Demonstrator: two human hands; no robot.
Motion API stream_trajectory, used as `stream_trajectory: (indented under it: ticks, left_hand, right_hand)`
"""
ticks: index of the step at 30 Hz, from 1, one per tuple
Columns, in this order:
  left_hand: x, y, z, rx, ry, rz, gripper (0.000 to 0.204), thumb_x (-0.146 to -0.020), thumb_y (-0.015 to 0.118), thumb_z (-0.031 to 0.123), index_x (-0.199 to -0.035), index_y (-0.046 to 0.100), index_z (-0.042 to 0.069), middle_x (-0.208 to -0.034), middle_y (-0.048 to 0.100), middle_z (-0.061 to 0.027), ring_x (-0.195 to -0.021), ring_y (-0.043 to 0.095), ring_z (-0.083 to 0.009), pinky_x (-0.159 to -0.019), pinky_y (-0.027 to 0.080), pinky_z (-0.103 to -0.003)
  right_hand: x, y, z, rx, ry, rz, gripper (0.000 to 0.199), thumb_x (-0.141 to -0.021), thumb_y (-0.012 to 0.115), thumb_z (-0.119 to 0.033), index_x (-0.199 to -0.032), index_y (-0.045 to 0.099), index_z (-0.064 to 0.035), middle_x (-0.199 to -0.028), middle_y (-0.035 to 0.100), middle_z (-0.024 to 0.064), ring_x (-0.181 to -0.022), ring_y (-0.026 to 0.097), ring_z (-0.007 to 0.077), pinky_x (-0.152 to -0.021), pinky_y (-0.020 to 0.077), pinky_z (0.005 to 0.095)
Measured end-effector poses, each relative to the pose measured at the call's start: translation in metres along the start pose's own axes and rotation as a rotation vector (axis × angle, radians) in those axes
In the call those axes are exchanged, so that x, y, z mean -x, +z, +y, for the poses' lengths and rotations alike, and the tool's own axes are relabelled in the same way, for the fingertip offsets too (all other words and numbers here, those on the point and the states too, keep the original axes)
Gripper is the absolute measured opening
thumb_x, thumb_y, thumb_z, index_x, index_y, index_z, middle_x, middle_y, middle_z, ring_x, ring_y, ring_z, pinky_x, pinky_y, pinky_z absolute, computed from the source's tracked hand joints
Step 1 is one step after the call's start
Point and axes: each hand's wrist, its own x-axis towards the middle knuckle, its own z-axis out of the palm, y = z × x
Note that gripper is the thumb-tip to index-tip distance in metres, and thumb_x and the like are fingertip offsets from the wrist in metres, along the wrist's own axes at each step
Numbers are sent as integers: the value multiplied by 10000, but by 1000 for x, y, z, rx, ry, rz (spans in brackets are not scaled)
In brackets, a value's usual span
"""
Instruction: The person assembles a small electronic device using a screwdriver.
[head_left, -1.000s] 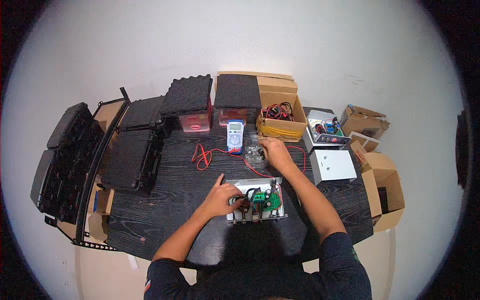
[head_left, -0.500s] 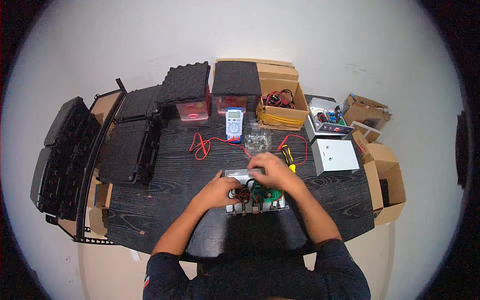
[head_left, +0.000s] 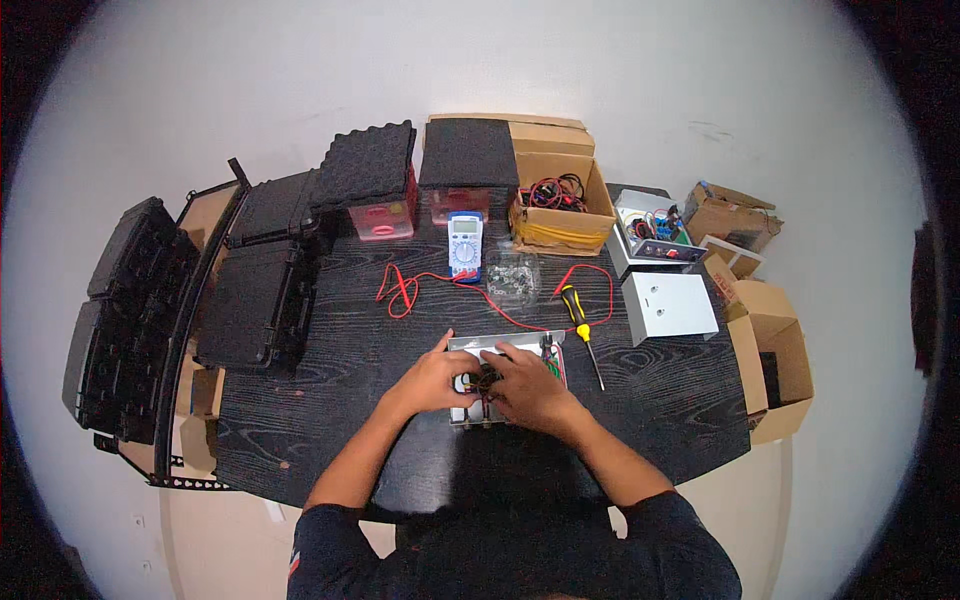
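In front of me on the black table lies an open metal enclosure (head_left: 540, 338) with wires (head_left: 478, 383) and a green circuit board (head_left: 556, 364) inside. My left hand (head_left: 432, 382) reaches in from the left side, its fingers closed on the dark wires. From the right, my right hand (head_left: 532, 388) bends over the enclosure and covers much of the board. Its fingers are curled together beside the left fingertips, and what they pinch is hidden. A yellow and black screwdriver (head_left: 576, 312) lies just right of the enclosure.
Behind the enclosure are a multimeter (head_left: 466, 246) with red leads (head_left: 404, 293) and a clear bag of small parts (head_left: 513, 279). A white metal cover (head_left: 670, 307) and another open electronics unit (head_left: 655, 232) stand right. Black cases (head_left: 250, 300) line the left; a cardboard box (head_left: 560, 235) holds cables.
My right hand has come down and left from the enclosure's far edge to the wires beside my left hand. The screwdriver's shaft is now uncovered. My left hand stays about where it was.
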Motion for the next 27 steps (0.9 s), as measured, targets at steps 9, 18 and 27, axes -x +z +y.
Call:
stream_trajectory:
  ticks: [9, 18, 27]
  left_hand:
    - [2, 3, -3, 103, -13, 18, 348, -709, 824, 227, -1000, 714, 71, -995, 698, -35, -983, 692, -248, -1202, 122, -676]
    - [1, 2, -1, 154, -75, -28, 418, -669, 853, 238, -1019, 725, 50, -1088, 711, -81, -1061, 681, -269, -1219, 90, -638]
    - [3, -1, 3, -32, -37, -27, 418, -717, 774, 269, -1086, 704, 87, -1117, 689, -63, -1152, 637, -256, -1210, 32, -667]
  right_hand:
    - [3, 17, -6, 149, 29, 6, 215, -810, 687, -264, -914, 775, -97, -1434, 529, 100, -1377, 412, 350, -1080, 372, 494]
    - [-2, 9, -11, 114, 101, -37, 207, -813, 729, -263, -915, 754, -84, -1424, 545, 109, -1388, 403, 356, -1107, 340, 546]
    - [-7, -15, -4, -37, 128, -122, 209, -830, 711, -231, -968, 732, -74, -1435, 541, 165, -1408, 404, 405, -1126, 352, 551]
